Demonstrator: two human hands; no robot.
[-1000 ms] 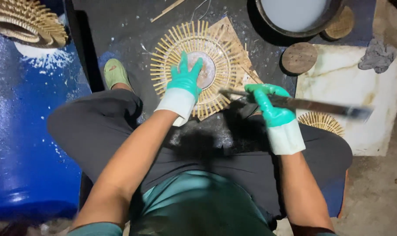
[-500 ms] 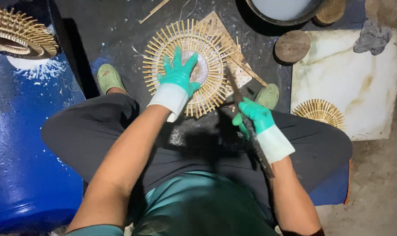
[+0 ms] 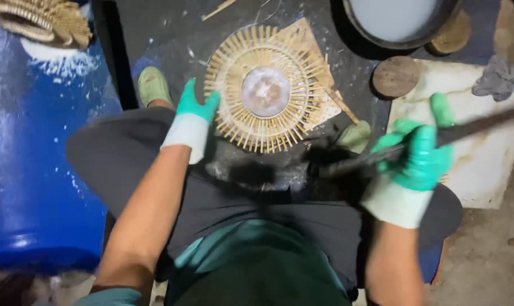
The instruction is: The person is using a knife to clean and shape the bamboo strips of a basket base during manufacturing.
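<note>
The left hand (image 3: pixel 195 109), in a green glove, lay open against the left rim of the round bamboo-stick weave (image 3: pixel 265 90), which sat on the dark floor (image 3: pixel 166 34) in the upper centre of the frame. The right hand (image 3: pixel 418 156), at the right, was closed around a long dark blade (image 3: pixel 478 126). A blue drum (image 3: pixel 36 170) stood at the left.

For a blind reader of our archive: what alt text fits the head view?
A seated person's gloved left hand steadies the edge of a round woven bamboo disc on a dark work surface, while the gloved right hand grips a long dark blade.
</note>
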